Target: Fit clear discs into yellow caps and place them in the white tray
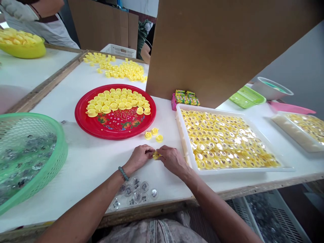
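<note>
Between my fingertips, just above the white tabletop, is a small yellow plastic cup piece (156, 155) with a dark print on it. My left hand (140, 157), a beaded bracelet at its wrist, pinches it from the left. From the right, my right hand (172, 159) pinches the same piece, hiding part of it. Three loose yellow cups (154, 131) lie a little beyond my hands. Near my left forearm are several clear round discs (137, 196) with dark printed figures. A red round tray (118, 135) behind bears rows of yellow cups (117, 98).
On the right stands a white tray (184, 141) filled with printed yellow pieces. A green basket (62, 145) of clear discs is at the left. Brown cardboard (202, 50) rises behind small packets (186, 98). More yellow cups (126, 70) lie farther back; a co-worker's gloved hand (21, 11) shows.
</note>
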Motion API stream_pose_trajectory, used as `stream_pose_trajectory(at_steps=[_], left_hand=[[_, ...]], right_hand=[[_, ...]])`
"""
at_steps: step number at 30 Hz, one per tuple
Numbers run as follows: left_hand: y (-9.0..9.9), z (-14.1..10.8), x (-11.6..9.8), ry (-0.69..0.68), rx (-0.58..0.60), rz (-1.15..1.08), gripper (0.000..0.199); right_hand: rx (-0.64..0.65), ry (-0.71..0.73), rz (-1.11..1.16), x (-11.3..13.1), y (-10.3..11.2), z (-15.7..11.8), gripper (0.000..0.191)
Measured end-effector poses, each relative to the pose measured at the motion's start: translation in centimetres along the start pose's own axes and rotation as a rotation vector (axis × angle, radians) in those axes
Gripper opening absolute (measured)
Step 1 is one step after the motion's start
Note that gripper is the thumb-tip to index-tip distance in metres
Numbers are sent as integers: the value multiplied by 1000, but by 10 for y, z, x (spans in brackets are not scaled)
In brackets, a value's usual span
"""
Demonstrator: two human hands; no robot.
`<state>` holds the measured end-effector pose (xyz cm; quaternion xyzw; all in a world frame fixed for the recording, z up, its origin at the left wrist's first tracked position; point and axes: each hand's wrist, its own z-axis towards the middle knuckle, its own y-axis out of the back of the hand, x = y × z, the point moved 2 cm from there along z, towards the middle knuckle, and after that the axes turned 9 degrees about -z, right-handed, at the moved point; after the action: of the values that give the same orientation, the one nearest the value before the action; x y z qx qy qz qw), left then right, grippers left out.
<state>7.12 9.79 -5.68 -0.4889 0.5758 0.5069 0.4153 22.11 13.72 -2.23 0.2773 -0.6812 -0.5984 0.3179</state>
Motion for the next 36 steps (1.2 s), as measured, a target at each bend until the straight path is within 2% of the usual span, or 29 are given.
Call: stream_pose_trajectory(at_steps=[5,9,14,18,21,28,33,36], left_hand=[[0,-9,3,-17,41,-130,24],[-1,-18,5,-23,-28,-69,21],[-7,-20,5,60,-27,-47,21],[-9,-17,3,79,-56,-42,20],[-9,-15,6,102,-62,-50,21],[-10,-11,8,216,31,-280,21],[-14,-7,11,261,-54,-323,26],[-15,-5,11,319,-66,-330,27]], right_hand=[[-43,5,75,-3,-2,-5,14],[-75,5,145,-4,-2,-8,17],[-45,89,95,-3,-2,-5,8],[-2,207,19,-3,-1,-1,7],[31,229,2,-3,0,0,6],[96,148,92,-2,5,3,10],[140,56,146,2,7,3,15],[146,26,135,3,9,3,16]])
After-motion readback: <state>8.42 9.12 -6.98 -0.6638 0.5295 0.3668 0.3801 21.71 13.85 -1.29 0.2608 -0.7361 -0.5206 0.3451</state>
